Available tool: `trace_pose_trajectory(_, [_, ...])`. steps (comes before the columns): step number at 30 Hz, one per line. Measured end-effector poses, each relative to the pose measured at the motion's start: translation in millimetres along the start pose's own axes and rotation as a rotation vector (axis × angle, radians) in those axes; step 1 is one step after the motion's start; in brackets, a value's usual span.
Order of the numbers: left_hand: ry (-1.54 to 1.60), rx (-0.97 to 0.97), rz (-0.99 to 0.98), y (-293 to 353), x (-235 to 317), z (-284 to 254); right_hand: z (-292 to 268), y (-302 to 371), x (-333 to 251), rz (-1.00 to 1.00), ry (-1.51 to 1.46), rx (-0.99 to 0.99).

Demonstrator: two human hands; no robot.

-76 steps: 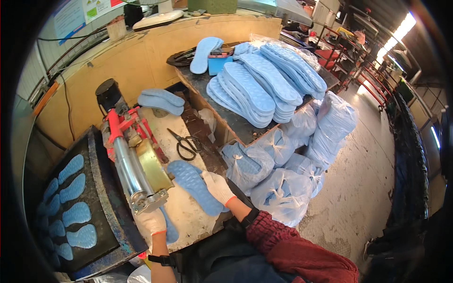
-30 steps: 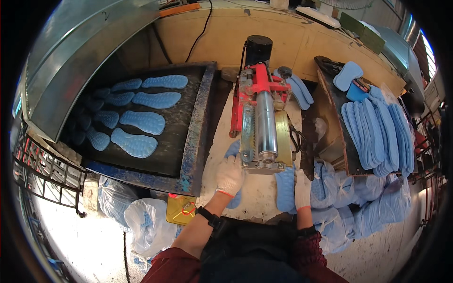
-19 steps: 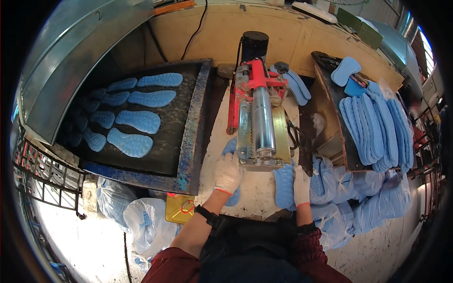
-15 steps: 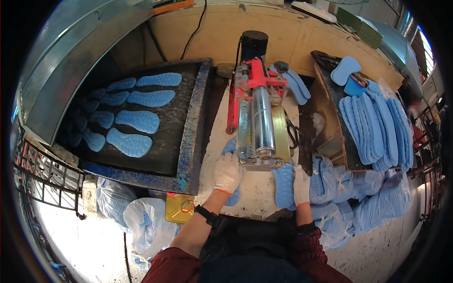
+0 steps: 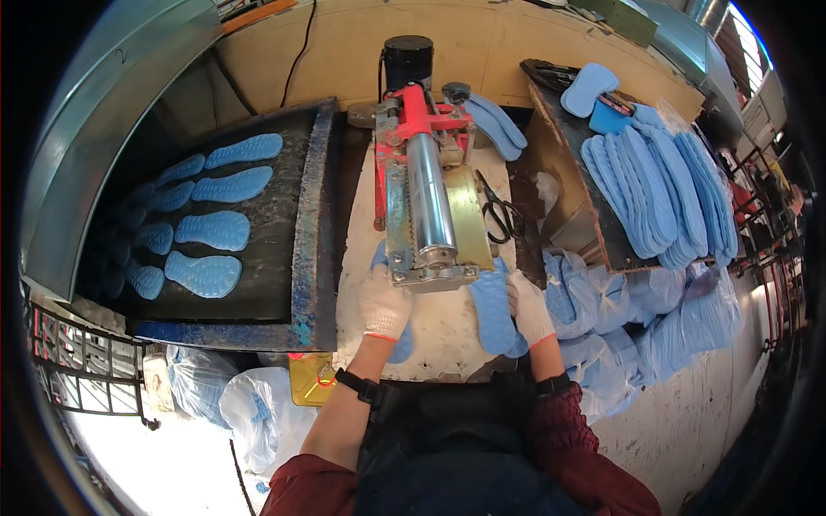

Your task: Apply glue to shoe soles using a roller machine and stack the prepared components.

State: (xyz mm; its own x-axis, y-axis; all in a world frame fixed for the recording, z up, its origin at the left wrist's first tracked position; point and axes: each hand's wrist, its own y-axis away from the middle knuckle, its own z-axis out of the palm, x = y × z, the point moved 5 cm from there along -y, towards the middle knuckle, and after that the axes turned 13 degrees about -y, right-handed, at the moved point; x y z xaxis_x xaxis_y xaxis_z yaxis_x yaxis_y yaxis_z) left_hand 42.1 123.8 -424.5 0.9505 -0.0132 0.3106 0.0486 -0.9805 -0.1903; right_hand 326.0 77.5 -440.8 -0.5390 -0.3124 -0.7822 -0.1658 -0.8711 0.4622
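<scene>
My left hand (image 5: 383, 303), in a white knit glove, is closed over a blue insole (image 5: 402, 344) left of the press's front end. Parts of that insole show above and below the hand; my fingertips are partly hidden. On the other side, my right hand (image 5: 531, 310), gloved too, has its fingers bent in at the edge of textured blue insoles (image 5: 494, 314), which overlap on the worktop. Between the hands stands a red roller machine (image 5: 413, 116) with a shiny steel roller (image 5: 428, 193) and a metal end plate (image 5: 434, 277).
Insoles lie in rows on a dark, blue-edged tray (image 5: 311, 232) at left. Stacked insoles (image 5: 641, 193) fill a board at right. Black scissors (image 5: 501, 215) lie beside the machine, more insoles (image 5: 495, 125) behind it. Bagged insoles (image 5: 594, 297) and a yellow can (image 5: 305, 378) sit below.
The view has shifted, so the scene sits further left and higher. My right hand has gone from stretched fingers to bent ones at the insole edge. My left hand stays over its insole.
</scene>
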Motion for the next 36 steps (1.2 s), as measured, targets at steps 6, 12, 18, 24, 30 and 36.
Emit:
trace_pose_trajectory(6, [-0.217,0.304,0.091,2.4,10.4,-26.1,12.6,13.9,-12.9,-0.357,0.440,0.091])
trace_pose_trajectory(12, [0.170,-0.009,-0.212,-16.8,0.6,-49.4,68.3,67.4,-31.0,-0.789,0.855,-0.037])
trace_pose_trajectory(18, [0.892,-0.673,-0.090,39.3,39.4,-62.5,102.6,86.1,4.3,-0.212,0.129,-0.423])
trace_pose_trajectory(24, [1.226,-0.592,-0.297,65.0,35.9,-71.9,83.4,111.5,-98.2,-0.731,0.338,-0.129])
trace_pose_trajectory(30, [1.180,-0.541,-0.279,70.0,31.9,-93.3,154.3,142.3,-145.6,-1.157,1.270,-0.198])
trace_pose_trajectory(36, [1.198,-0.534,-0.263,76.9,32.4,-106.5,176.8,151.9,-144.9,-1.144,1.372,-0.398])
